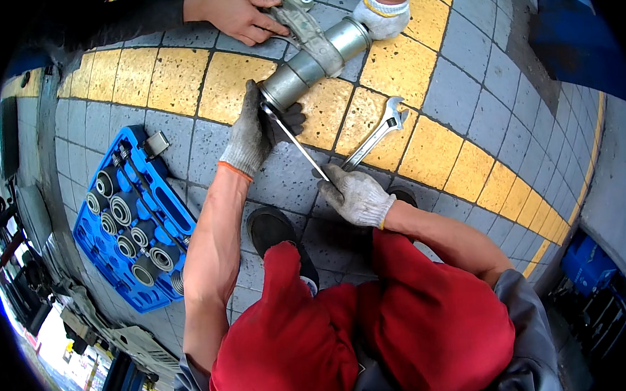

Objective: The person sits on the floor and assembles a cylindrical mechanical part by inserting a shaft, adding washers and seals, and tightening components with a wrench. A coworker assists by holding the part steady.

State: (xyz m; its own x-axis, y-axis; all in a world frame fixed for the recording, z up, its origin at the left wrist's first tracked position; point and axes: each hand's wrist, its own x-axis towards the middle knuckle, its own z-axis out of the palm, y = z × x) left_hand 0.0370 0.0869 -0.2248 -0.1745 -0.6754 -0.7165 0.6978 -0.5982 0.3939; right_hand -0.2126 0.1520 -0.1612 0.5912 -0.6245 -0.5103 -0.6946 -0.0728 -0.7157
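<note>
My left hand (251, 138), in a grey work glove, is wrapped round the near end of a metal cylinder (288, 86), by the head of a slim wrench (297, 140). My gloved right hand (358, 196) grips the wrench's other end. The cylinder is set against the ring of a cast metal arm (306, 31), with a second metal sleeve (348, 38) on the ring's far side. Another person's bare hand (234, 15) rests on the cast arm, and a white-gloved hand (386, 15) holds the far sleeve end. An adjustable wrench (377, 133) lies on the floor right of the cylinder.
A blue tool case (86, 234) with several metal sleeves and a threaded rod lies open at my left. Yellow tiles (169, 75) cross the grey tiled floor (458, 108). My shoe (271, 230) is just below my left hand. Blue equipment (589, 261) stands far right.
</note>
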